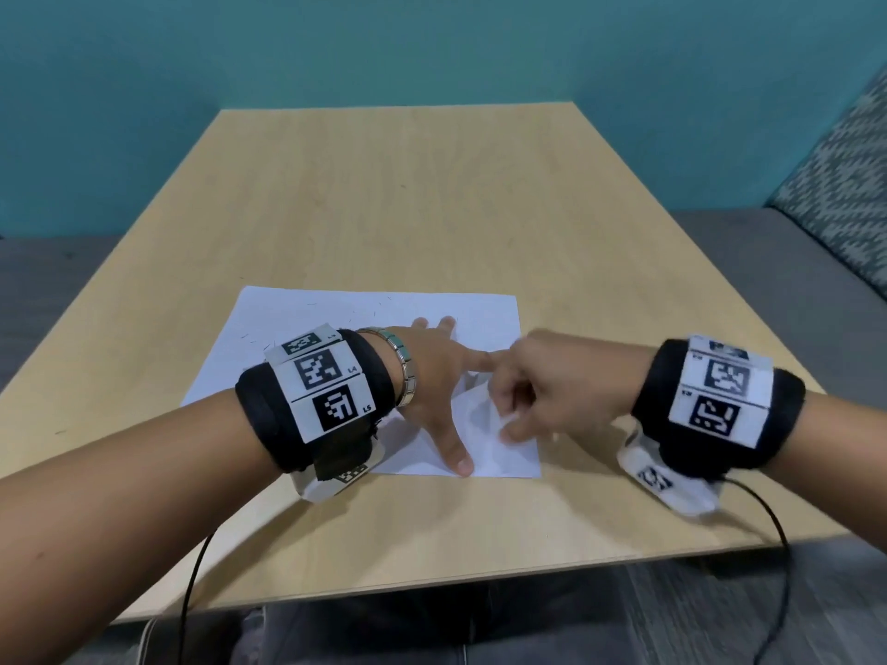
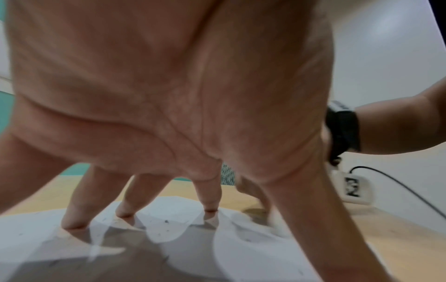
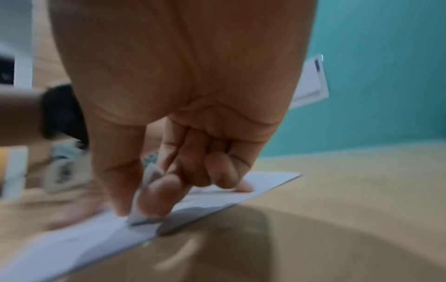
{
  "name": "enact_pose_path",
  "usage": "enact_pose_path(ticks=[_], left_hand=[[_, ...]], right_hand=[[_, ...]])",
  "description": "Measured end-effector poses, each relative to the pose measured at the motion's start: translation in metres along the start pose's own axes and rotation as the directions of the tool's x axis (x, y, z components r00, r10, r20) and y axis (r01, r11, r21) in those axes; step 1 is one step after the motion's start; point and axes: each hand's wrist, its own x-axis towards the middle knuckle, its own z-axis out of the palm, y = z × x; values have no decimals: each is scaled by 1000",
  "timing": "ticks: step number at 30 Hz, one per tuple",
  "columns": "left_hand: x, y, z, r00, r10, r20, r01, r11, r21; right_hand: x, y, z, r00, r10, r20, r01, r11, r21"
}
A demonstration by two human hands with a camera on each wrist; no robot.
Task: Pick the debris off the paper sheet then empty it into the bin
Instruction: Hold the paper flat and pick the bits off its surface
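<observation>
A white paper sheet (image 1: 297,328) lies on the wooden table (image 1: 432,208), with thin dark debris specks (image 1: 379,307) scattered over its far and left parts. My left hand (image 1: 446,386) is spread wide, fingertips (image 2: 74,219) pressing the sheet (image 2: 169,209) flat; a speck (image 2: 166,221) lies between them. My right hand (image 1: 504,415) is over the sheet's near right corner, thumb and forefinger pinching a small white scrap (image 3: 142,215) whose lower edge touches the sheet (image 3: 241,196). The picture is blurred around it. No bin is in view.
A teal wall (image 1: 432,50) rises beyond the table's far edge. At the right stands a patterned cushion (image 1: 835,194). Black cables (image 1: 768,520) run from both wristbands over the table's near edge. Bare tabletop lies beyond the sheet.
</observation>
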Motion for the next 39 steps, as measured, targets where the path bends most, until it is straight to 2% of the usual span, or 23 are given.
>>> enact_pose_path(ticks=[2,6,10,14,18,22,26,28,31,36,39], left_hand=[[-1,0,0,1000,0,-7,0,1000,-3],[-1,1,0,1000,2,-3,-2,1000,17],[-2,1,-1,1000,-3,-2,3,1000,6],[-2,2,-1,1000,-2,1,2,1000,17],[-3,1,-2,1000,-5,3,5,1000,15],[-2,1,-1,1000,0,5,0,1000,24],[-2,0,-1,1000,9,5,-9,1000,-14],[-5,1,-2,1000,24,11,-24,999,-27],[-7,0,-2,999,50,-5,-50,998,-49],[-3,-7,3,999,9,-42,-11,1000,-25],[-4,-10,5,997,10,-76,-13,999,-31]], right_hand=[[1,8,-7,997,52,-59,-52,999,14],[-4,-2,6,998,-11,54,10,1000,22],[2,9,-6,997,63,-47,-63,998,4],[-4,2,6,999,-9,43,8,999,35],[0,10,-3,998,46,-31,-45,999,19],[-6,1,5,998,-7,67,5,1000,28],[10,4,-6,996,41,-79,-41,999,-8],[15,-3,-1,996,23,-88,-23,1000,-3],[16,-9,4,999,-3,-33,3,1000,1],[23,-4,-5,983,53,-175,-57,998,-18],[16,-11,3,999,27,-44,-28,999,-17]])
